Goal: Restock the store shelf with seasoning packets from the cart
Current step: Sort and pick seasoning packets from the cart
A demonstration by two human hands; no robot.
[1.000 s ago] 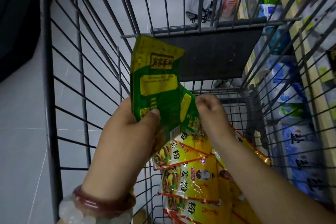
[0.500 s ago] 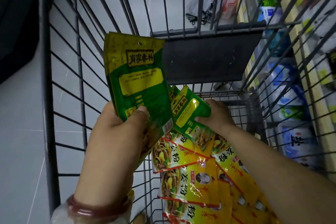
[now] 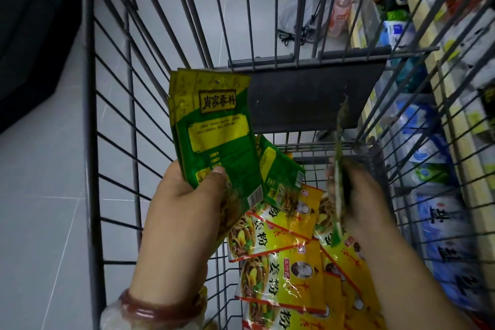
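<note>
Over the cart, my left hand grips a fanned stack of green packets; my right hand, at three o'clock, pinches one packet edge-on. The loose fan could slip back among the yellow packets.

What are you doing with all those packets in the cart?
A person is gathering seasoning packets out of a wire shopping cart. The left hand grips a small stack of green packets, held upright. The right hand holds another green packet, seen edge-on and blurred. One more green packet and a pile of yellow packets lie in the cart. The store shelf of goods stands to the right.
</note>
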